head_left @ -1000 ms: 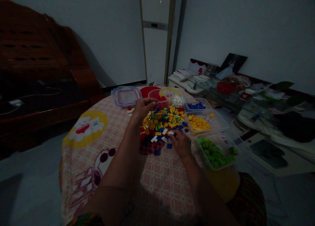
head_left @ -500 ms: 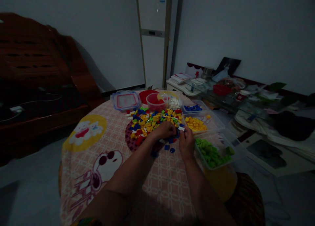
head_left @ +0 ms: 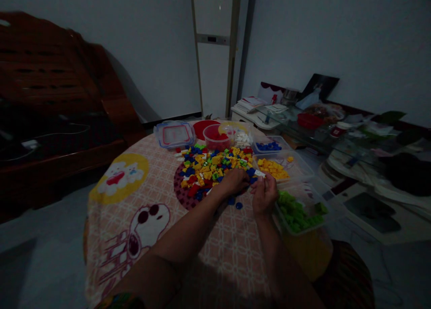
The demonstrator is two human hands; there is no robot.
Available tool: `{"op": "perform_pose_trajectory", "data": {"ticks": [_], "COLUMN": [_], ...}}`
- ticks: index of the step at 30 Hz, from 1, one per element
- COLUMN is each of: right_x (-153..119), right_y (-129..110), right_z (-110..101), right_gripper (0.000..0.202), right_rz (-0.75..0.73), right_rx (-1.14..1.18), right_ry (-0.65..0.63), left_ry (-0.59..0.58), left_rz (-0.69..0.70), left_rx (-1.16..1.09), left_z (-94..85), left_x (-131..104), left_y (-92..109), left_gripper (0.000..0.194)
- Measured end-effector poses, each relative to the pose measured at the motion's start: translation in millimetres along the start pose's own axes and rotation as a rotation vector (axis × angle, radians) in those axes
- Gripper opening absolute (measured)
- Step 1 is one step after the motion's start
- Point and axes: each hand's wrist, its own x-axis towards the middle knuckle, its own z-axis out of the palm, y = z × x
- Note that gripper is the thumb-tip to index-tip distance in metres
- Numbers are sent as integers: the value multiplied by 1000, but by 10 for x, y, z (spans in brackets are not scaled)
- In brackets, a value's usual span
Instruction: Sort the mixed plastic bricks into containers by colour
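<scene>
My right hand pinches a small white building brick between thumb and fingers, just above the right edge of a mixed heap of building bricks. Beside it, my left hand reaches in at the heap's near right side. Its fingers curl downward among blue bricks, and whatever they hold is hidden. Yellow, blue, red, green and white pieces make up the heap. A round blue piece lies on the cloth just in front of the left hand.
Clear boxes line the table's right side with green bricks, yellow bricks and blue bricks. White bricks and a round tub with red pieces stand behind the heap. A clear lidded box sits at back left.
My right hand has moved a little to the right with the white brick. My left hand has also shifted slightly right, over the blue bricks. The camera view has shifted a little.
</scene>
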Motion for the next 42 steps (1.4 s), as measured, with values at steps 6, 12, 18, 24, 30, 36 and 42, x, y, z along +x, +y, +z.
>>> {"op": "perform_pose_trajectory", "data": {"ticks": [6,12,18,24,30,36,42], "right_x": [-5,-15,-22,17,17,-6,-7], "right_y": [22,29,60,91,77,19,51], "right_z": [4,11,14,31,50,60,67], "right_gripper": [39,41,40,36,46,44,45], "right_rz": [-33,6,0,-54,-86,-106,-89], "right_rx": [-14,-39,-100,-333,-377,-359,-357], "right_ry": [-34,-29,-94,-226,-261,-214,-208], "left_ry": [36,53,184,376,714,826,950], "left_rz": [-138,-203,-149,-389,-502,-509,-644], "left_rx": [6,-104,-422,-992,-1412,-1399,-1310], "left_z": [94,78,-11,-140,-294,-457,-595], "left_x": [1,10,80,99,31,102,408], "left_y": [152,170,-142,-528,-780,-939,-1143], "left_gripper": [40,28,10,9,15,10,14]}}
